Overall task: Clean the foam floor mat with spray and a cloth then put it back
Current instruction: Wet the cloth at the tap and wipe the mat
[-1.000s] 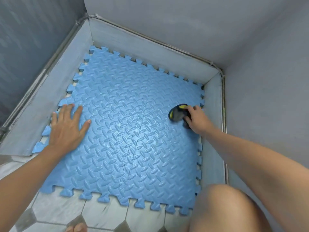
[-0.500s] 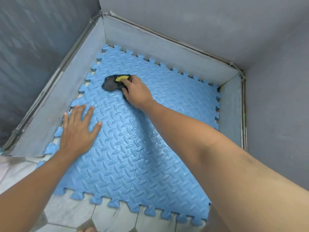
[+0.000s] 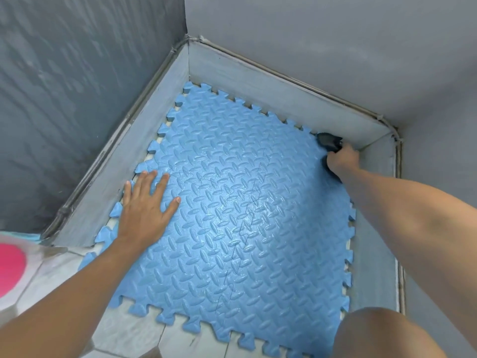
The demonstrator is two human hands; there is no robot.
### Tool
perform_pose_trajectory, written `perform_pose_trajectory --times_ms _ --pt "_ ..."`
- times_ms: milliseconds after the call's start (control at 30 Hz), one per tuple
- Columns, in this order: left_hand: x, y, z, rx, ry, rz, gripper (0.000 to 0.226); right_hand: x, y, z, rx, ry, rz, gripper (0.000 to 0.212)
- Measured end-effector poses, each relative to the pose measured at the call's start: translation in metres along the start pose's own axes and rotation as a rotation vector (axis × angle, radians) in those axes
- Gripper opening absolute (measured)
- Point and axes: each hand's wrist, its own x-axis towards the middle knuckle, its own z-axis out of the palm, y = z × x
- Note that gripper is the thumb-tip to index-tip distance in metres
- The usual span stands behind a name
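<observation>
A blue foam floor mat [image 3: 232,215] with a raised diamond pattern and toothed edges lies flat on the floor in a wall corner. Its surface looks wet and shiny in the middle. My left hand [image 3: 144,208] presses flat on the mat's left edge, fingers spread. My right hand [image 3: 342,158] is at the mat's far right corner, closed on a dark cloth [image 3: 329,142] that touches the mat beside the skirting.
Grey skirting [image 3: 258,81] borders the mat on the left, far and right sides, with grey walls above. Pale floor tiles [image 3: 134,329] show at the near edge. A pink and white object [image 3: 10,264] sits at the left. My knee [image 3: 374,334] is at the bottom right.
My right hand swept the cloth from the mat's far left area across to its far right corner. My left hand stayed pressed on the left edge.
</observation>
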Motion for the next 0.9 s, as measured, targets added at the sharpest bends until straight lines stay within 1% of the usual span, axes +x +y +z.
perform_pose_trajectory --times_ms 133,200,300,400,500,567,633,700,767,800,833,900 --pt "0.0 0.0 0.0 0.012 0.005 0.01 0.072 -0.023 -0.068 0.026 0.119 0.023 -0.014 0.053" --pt "0.001 0.002 -0.001 0.041 -0.003 0.019 0.072 -0.04 -0.113 0.038 0.177 0.008 -0.07 0.054" --pt "-0.008 0.002 -0.008 0.064 -0.039 -0.002 0.069 -0.078 -0.187 0.056 0.208 -0.076 -0.246 0.053" --pt "-0.036 -0.009 -0.027 0.085 -0.014 -0.059 0.055 -0.131 -0.246 0.079 0.178 -0.169 -0.471 0.051" --pt "-0.072 -0.024 -0.042 0.127 0.03 -0.102 0.043 -0.208 -0.268 0.106 0.126 -0.204 -0.735 0.05" --pt "-0.096 -0.032 -0.046 0.148 0.023 -0.119 0.041 -0.268 -0.254 0.117 0.091 -0.235 -0.94 0.046" --pt "-0.114 -0.041 -0.047 0.188 -0.008 -0.144 0.038 -0.315 -0.216 0.121 0.026 -0.304 -1.144 0.044" --pt "-0.128 -0.053 -0.046 0.214 -0.037 -0.162 0.038 -0.336 -0.161 0.113 -0.057 -0.409 -1.342 0.044" --pt "-0.134 -0.062 -0.045 0.195 -0.05 -0.169 0.036 -0.327 -0.105 0.096 -0.124 -0.48 -1.498 0.043" --pt "-0.136 -0.065 -0.045 0.175 -0.049 -0.165 0.035 -0.312 -0.081 0.086 -0.153 -0.479 -1.536 0.042" --pt "-0.135 -0.067 -0.045 0.15 -0.045 -0.159 0.034 -0.293 -0.062 0.076 -0.178 -0.461 -1.535 0.042" --pt "-0.135 -0.07 -0.045 0.098 -0.032 -0.156 0.033 -0.25 -0.036 0.056 -0.191 -0.402 -1.417 0.044"
